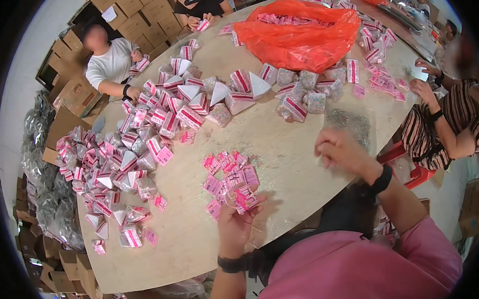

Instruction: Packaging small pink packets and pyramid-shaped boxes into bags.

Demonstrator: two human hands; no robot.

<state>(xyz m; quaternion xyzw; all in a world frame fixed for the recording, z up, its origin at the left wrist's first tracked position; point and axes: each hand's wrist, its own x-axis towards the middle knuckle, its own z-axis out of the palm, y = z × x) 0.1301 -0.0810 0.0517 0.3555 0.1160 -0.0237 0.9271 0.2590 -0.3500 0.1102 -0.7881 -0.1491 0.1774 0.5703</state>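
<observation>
My left hand (236,224) is closed around a few pink tags (245,198) at the table's near edge. Just beyond it lies a loose pile of more pink tags (230,163), with glitter scattered beside them. My right hand (338,147) is held with fingers curled together over the near edge of a glitter-covered clear sheet (350,124); whatever it pinches is too small or hidden. Each wrist wears a dark band.
Wedge-shaped, cake-slice-like packs (158,118) heap across the left and middle of the pale table (283,163). A red plastic bag (299,45) of pink pieces stands at the far side. Co-workers sit left, far and right. A red stool (411,168) is at the right.
</observation>
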